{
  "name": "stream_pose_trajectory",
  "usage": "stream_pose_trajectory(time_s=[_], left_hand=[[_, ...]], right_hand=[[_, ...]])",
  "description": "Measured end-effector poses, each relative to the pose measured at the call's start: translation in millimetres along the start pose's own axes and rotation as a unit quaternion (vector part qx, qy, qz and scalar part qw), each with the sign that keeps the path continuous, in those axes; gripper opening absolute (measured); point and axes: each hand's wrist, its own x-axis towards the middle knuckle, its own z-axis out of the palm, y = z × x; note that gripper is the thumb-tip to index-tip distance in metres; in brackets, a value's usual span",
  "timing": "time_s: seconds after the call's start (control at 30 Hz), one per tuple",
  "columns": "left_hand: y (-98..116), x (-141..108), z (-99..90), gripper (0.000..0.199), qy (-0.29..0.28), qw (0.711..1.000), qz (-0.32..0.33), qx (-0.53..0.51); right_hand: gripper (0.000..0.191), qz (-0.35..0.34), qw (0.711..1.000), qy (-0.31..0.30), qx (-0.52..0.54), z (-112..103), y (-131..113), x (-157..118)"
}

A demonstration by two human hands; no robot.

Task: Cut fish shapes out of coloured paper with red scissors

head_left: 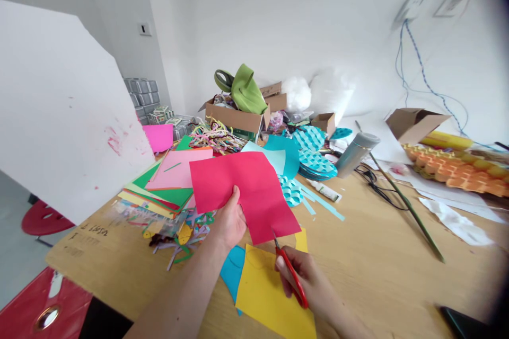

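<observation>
My left hand (233, 222) grips a sheet of red paper (246, 175), thumb on top and fingers beneath. The sheet is held up above the table, with a notch along its near edge beside my thumb. In my right hand (300, 273) are red-handled scissors (294, 280), their tips at the near right edge of the red sheet. Below my hands lie a yellow sheet of paper (270, 291) and a piece of blue paper (233, 270), partly covered by the yellow one.
Coloured paper sheets (159, 180) and paper scraps (178, 243) lie on the left. A cardboard box (234, 116) holds craft bits. Woven blue discs (314, 161), a glue bottle (326, 190), a grey tumbler (356, 156) and a long green stick (413, 212) are on the right.
</observation>
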Motion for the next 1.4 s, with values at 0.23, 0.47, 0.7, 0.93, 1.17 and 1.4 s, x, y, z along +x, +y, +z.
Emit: stream_pose_trajectory(time_s=[0.23, 0.47, 0.7, 0.93, 1.17, 1.4], left_hand=[[-3.1, -3.4, 4.0, 0.045, 0.002, 1.0, -0.013, 0.009], [-6.5, -2.5, 1.5, 0.041, -0.003, 1.0, -0.03, 0.001], [-6.7, -1.7, 1.2, 0.033, 0.021, 1.0, -0.005, 0.001], [-13.1, -4.1, 1.3, 0.039, 0.028, 0.999, -0.019, -0.003], [-14.2, -4.4, 2.7, 0.032, 0.04, 0.999, -0.018, -0.015], [-14.3, -1.9, -0.9, 0.035, 0.044, 0.998, -0.035, -0.005]], right_hand=[[0.043, 0.005, 1.0, -0.013, 0.021, -1.5, 1.8, -0.7], [0.045, 0.003, 1.0, 0.002, 0.014, 0.0, 2.0, -0.1], [0.045, 0.005, 1.0, 0.013, 0.013, 0.6, 9.5, 3.2], [0.045, 0.01, 1.0, 0.013, 0.026, -0.2, 4.7, 1.3], [0.048, 0.014, 0.999, 0.027, 0.024, 0.1, 10.4, 3.5], [0.05, 0.027, 0.999, 0.019, 0.018, -0.7, 6.0, 2.9]])
